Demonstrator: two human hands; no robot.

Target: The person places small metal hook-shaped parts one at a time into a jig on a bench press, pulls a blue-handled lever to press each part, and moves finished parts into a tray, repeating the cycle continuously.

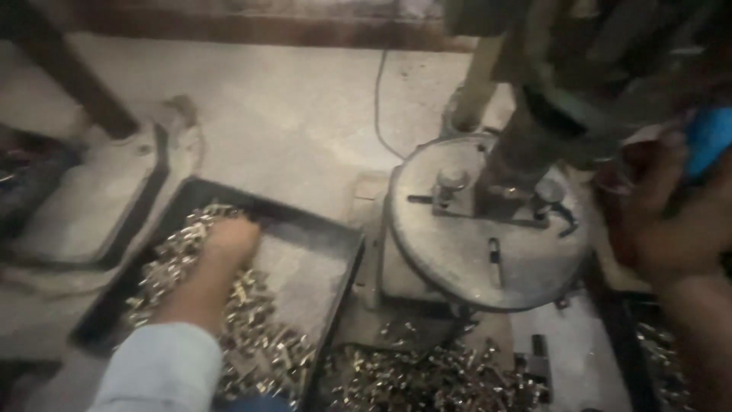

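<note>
I see one dark tray (pixel 324 229) at eight o'clock, heaped with small brass parts (pixel 259 336); my left hand (pixel 231 238) is buried there, its finger state unclear. My right hand (pixel 663 221) curls around a blue handle (pixel 709 137).

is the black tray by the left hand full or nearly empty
Partly full. Small shiny metal parts are heaped along the near and left sides of the black tray, where the left hand reaches in; its right half shows bare bottom.
</note>
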